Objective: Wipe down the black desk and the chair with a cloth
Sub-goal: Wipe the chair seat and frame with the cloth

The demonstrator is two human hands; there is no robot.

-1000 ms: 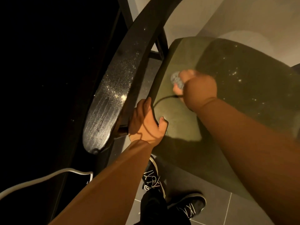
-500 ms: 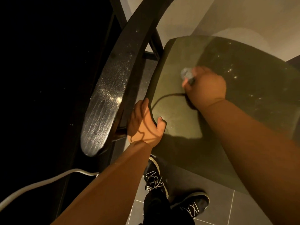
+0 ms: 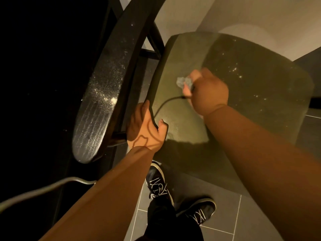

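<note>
The light is dim and warm amber, and I cannot tell its source. It is brightest on the seat (image 3: pixel 173 108) between my left hand (image 3: pixel 145 129) and right hand (image 3: pixel 208 94). A thin curved shadow runs from my right fingers (image 3: pixel 188 91) over my left knuckles. The cloth (image 3: pixel 183 82) at my fingertips shows pale and soft. Left of my left fingers (image 3: pixel 144 108), the back rail (image 3: pixel 99 105) throws speckled white glare, and beyond it everything is black. Behind my wrists a broad shadow darkens the seat. Near the frame's edges lines bow, and the cable (image 3: pixel 43 190) is smeared.
</note>
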